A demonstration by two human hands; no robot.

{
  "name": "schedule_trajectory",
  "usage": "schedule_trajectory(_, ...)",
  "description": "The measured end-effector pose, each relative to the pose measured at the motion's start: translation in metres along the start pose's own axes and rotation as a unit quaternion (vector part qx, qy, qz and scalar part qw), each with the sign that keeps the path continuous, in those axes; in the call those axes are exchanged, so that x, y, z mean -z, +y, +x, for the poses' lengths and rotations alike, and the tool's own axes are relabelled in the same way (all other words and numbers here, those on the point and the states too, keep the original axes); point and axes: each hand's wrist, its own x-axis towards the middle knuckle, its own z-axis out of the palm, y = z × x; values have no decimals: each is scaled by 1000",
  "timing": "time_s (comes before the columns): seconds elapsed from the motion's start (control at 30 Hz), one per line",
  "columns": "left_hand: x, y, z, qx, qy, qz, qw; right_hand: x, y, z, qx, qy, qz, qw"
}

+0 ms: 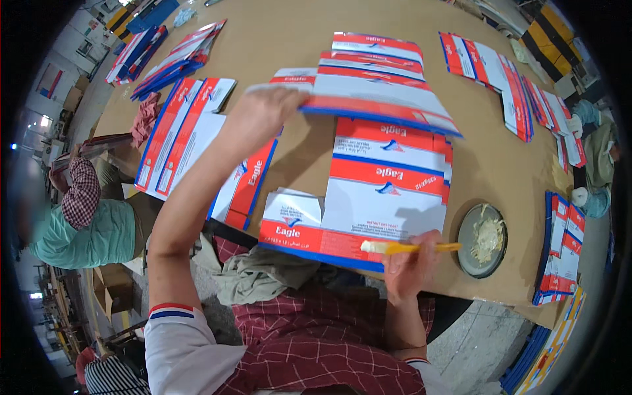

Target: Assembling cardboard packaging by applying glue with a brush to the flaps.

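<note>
My left hand (pixel 273 108) is closed on the left end of a flat printed carton (pixel 382 99), white with red and blue bands, lifted and tilted above the table. In my right hand (pixel 413 263) is a brush with a yellow handle (pixel 411 248), its bristles coated in pale paste. The brush is over the lower edge of an unfolded carton blank (pixel 388 204) that lies flat in front of me. Just right of that hand stands a round bowl (pixel 466 247) with cream-coloured paste (pixel 487 240) in it.
More flat cartons lie in stacks at the left (pixel 181 131), the far middle (pixel 375 46) and the right (pixel 487 66) of the brown table (pixel 283 33). A pink cloth (pixel 145 118) lies at the left edge. Another person (pixel 85 224) sits at the left.
</note>
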Motion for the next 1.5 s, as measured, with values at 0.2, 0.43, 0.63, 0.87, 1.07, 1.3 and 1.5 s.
schedule_trajectory(0.2,-13,111,-126,-79,-43,-18,996,-16,11,-26,-64,20,27,997)
schedule_trajectory(0.43,-53,110,-144,167,-35,-332,928,-6,65,14,-106,56,-64,991)
schedule_trajectory(0.63,-75,119,-130,211,18,-166,963,-5,65,15,-112,33,-102,988)
schedule_trajectory(0.87,-73,116,-127,234,25,-237,942,-4,67,15,-79,-5,-173,982)
schedule_trajectory(1.07,-83,117,-134,277,185,-343,878,-5,67,12,-87,-24,-236,968)
schedule_trajectory(1.3,-88,113,-139,248,177,-346,887,-19,70,8,-98,-77,-330,936)
schedule_trajectory(1.5,-87,115,-139,239,179,-307,904,-6,69,6,-114,-91,-343,928)
